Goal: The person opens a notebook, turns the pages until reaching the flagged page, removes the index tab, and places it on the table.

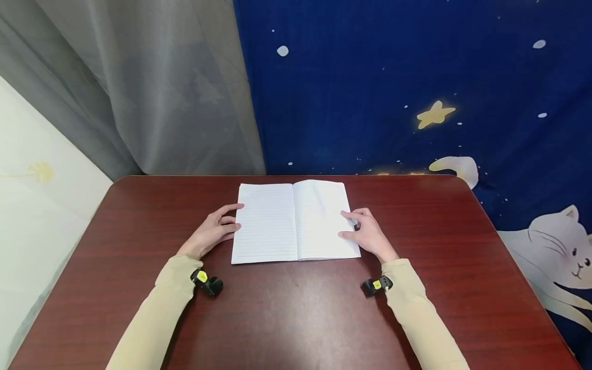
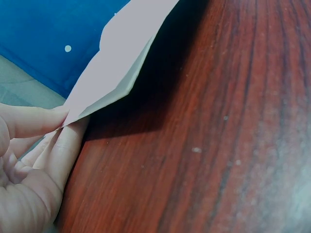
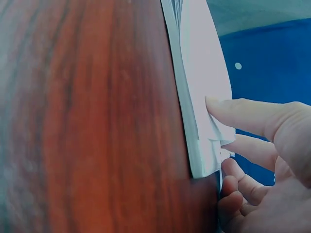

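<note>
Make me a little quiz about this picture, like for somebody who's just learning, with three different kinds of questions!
1. True or false: the notebook between the left hand and the right hand is closed.
2. What does the right hand hold? A: a pen; B: the notebook's right side; C: the notebook's left side.
3. Fill in: the big star on the blue curtain is ____.

Key:
1. False; it lies open.
2. B.
3. Yellow.

A gray curtain (image 1: pixel 176 87) hangs beside a starry blue cloth (image 1: pixel 351 77) behind a glossy reddish-brown table (image 1: pixel 287 318).
</note>
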Demonstrator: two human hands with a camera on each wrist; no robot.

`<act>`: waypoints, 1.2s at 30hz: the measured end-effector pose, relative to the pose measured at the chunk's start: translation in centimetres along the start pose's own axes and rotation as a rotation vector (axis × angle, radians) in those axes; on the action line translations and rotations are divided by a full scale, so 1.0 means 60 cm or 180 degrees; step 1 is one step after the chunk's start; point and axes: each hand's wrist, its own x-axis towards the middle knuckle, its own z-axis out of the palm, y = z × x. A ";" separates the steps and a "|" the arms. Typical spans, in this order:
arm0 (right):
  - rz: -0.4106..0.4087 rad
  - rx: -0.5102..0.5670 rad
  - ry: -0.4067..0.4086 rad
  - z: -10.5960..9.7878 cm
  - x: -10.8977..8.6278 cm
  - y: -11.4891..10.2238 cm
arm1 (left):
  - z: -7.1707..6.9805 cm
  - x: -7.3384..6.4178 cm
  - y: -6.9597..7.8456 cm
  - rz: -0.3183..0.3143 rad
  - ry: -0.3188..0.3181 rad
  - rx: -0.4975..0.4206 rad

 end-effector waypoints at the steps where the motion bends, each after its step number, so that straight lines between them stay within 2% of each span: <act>1: -0.0014 0.0002 0.0009 0.000 0.000 0.000 | 0.000 0.000 0.000 0.0002 0.0002 0.0009; 8: -0.0121 0.0037 0.0051 0.004 0.000 -0.001 | -0.001 0.002 -0.002 0.0006 0.0010 -0.0012; 16: -0.0214 0.0047 -0.0024 0.006 0.001 -0.005 | -0.001 0.003 -0.003 0.0019 0.0013 -0.0001; 22: -0.0269 0.0236 0.0049 0.001 -0.001 -0.007 | -0.002 0.004 -0.002 0.0037 -0.0004 -0.0008; 29: -0.0175 0.1020 0.0091 -0.008 0.000 -0.009 | -0.002 0.003 0.000 0.0015 -0.0004 -0.0001; 36: -0.0173 0.1692 -0.0044 -0.020 -0.005 -0.023 | -0.002 0.000 0.000 -0.0016 0.0009 0.0036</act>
